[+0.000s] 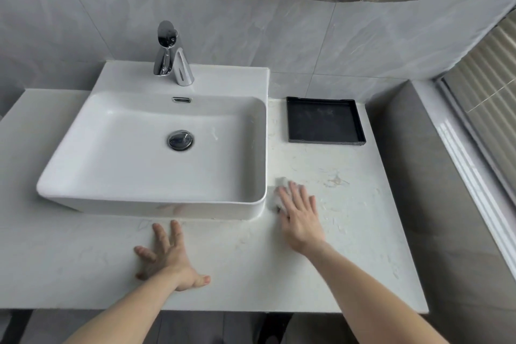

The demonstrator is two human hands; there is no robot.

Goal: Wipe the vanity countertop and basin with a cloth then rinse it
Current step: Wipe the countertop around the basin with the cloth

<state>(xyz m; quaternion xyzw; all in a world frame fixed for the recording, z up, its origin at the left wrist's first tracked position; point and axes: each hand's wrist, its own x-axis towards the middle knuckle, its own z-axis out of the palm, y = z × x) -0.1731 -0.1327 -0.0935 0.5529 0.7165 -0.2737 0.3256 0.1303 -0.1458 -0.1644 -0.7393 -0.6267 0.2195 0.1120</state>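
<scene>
Right hand (300, 216) flat, fingers straight and spread, pressing a white cloth (280, 190) to the table (349, 232) just right of the basin's (156, 148) front corner. Cloth mostly hidden under the palm and fingers, only a blurred edge showing past the fingertips on the basin side. Pressed flat rather than pinched, likely so that the whole palm drives the cloth across the stone in a wiping stroke.

Left hand (167, 255) also flat, fingers splayed, holding nothing, planted on the table just in front of the basin's front wall. Probably there as a brace while leaning over. Both hands apart from each other, the basin's front right corner between and beyond them.

Faint marks and streaks on the table right of the basin, so wiping there looks unfinished. Inside of the basin dry-looking, with a small smear right of the drain (180, 140). Tap (171, 56) at the basin's back rim, no water running; rinsing not yet begun. Black tray (324, 120) right of the basin, toward the wall, well clear of the cloth.
</scene>
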